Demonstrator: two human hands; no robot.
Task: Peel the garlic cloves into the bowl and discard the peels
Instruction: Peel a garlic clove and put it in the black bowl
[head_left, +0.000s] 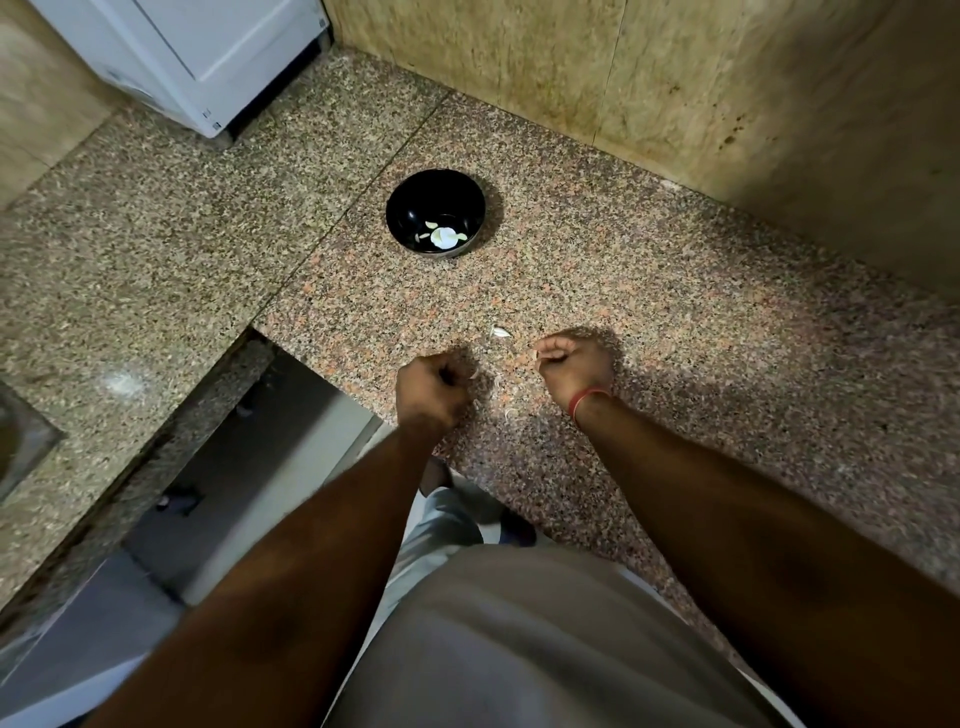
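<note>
A black bowl (435, 213) stands on the granite counter (675, 322) and holds a few pale garlic pieces (442, 236). Nearer to me, my left hand (431, 387) is curled shut close to the counter's front edge; a small pale bit shows at its fingertips, too small to name. My right hand (574, 364), with a red band on the wrist, is also curled, pinching a small pale scrap. One unpeeled garlic clove (501, 332) lies on the counter between the hands, slightly beyond them. Thin peel scraps (510, 413) lie by the wrists.
A white appliance (197, 57) stands at the back left. A tiled wall (649, 78) rises behind the counter. A sink edge (26, 441) shows at the far left. Below the counter's cut-out, the floor (249, 467) and my legs are visible.
</note>
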